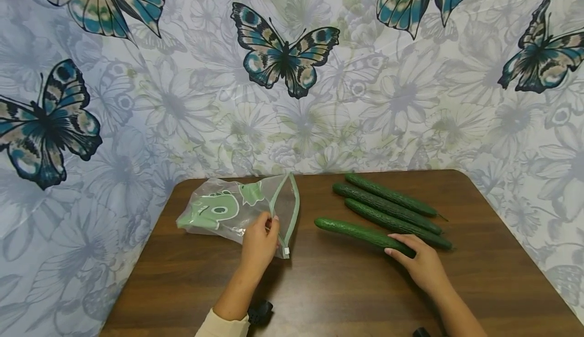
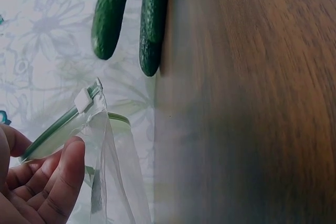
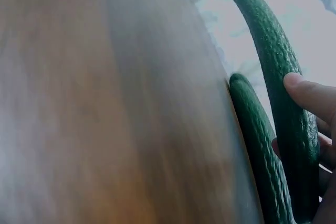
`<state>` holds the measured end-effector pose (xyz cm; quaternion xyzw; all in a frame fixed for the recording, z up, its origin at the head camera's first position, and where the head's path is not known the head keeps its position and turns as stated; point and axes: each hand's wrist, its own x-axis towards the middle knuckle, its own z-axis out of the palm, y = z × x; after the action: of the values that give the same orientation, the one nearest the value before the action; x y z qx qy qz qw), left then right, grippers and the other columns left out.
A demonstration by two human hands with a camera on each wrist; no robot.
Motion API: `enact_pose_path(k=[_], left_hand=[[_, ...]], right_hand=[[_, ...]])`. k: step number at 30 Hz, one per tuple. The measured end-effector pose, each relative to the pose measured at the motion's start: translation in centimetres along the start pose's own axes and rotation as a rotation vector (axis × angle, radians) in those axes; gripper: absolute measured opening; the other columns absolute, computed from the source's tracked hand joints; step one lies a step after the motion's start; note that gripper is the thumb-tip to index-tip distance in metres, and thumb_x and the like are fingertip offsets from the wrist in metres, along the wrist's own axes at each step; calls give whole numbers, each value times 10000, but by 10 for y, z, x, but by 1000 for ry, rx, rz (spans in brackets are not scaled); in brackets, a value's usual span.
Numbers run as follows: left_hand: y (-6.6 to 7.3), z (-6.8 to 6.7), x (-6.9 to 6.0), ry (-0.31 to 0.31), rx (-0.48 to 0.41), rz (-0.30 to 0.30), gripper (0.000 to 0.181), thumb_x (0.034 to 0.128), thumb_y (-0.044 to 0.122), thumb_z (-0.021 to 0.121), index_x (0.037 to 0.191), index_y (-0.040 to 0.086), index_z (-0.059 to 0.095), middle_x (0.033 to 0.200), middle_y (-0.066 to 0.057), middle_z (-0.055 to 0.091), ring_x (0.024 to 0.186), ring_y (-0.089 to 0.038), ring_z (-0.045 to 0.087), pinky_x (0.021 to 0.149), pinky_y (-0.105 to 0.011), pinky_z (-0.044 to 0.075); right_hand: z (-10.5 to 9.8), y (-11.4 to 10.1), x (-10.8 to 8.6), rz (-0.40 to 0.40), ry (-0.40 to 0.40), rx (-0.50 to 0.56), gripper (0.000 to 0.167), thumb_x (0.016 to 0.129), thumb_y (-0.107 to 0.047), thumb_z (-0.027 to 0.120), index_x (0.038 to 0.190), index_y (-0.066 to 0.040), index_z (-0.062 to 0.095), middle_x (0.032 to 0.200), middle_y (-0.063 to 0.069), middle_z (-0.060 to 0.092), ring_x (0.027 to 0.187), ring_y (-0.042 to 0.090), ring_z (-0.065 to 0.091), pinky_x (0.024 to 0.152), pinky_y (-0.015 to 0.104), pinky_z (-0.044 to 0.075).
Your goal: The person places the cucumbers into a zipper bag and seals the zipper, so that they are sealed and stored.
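Note:
My left hand [image 1: 261, 238] pinches the near edge of a clear zip bag [image 1: 255, 220] printed with green cartoon shapes. The bag lies on its side with its green-rimmed mouth parted toward the right, and a white slider [image 1: 286, 251] sits at the mouth's near corner. My right hand [image 1: 421, 260] grips a cucumber [image 1: 360, 232] near its right end, thumb on the near side and fingers on the far side. In the right wrist view this cucumber [image 3: 278, 61] is raised off the table. Its far end points left, toward the bag mouth, with a gap between them.
Three more cucumbers [image 1: 388, 202] lie side by side behind the held one, on the right of the brown wooden table [image 1: 328, 286]. A butterfly-printed cloth [image 1: 310, 124] hangs right behind the table's back edge. A small black object [image 1: 261, 311] is by the left wrist.

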<state>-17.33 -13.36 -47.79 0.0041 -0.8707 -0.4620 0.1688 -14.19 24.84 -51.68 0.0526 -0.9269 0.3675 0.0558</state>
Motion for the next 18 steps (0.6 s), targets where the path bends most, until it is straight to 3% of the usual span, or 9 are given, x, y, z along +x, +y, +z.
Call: enact_pose_path(k=[6,18], left_hand=[[-1,2,0,-8,6,7,174,1007,182,590,852,102,585,666,-17,631,443,-22,559,417,-220,485],[2,2,-2,-22,20,-11,152,993,156,583,849,107,586,625,-10,623,448,-34,566,412,-224,477]], right_hand=[[13,-12,5,-85,18,2,449,893,-421,748,1280,-201,687,1282,41,674,1226,358,622,998,615,517],[30,-34,18,-129,22,11,467,881,-445,750,1271,-196,696,1249,8,689,1187,312,654,983,574,543]])
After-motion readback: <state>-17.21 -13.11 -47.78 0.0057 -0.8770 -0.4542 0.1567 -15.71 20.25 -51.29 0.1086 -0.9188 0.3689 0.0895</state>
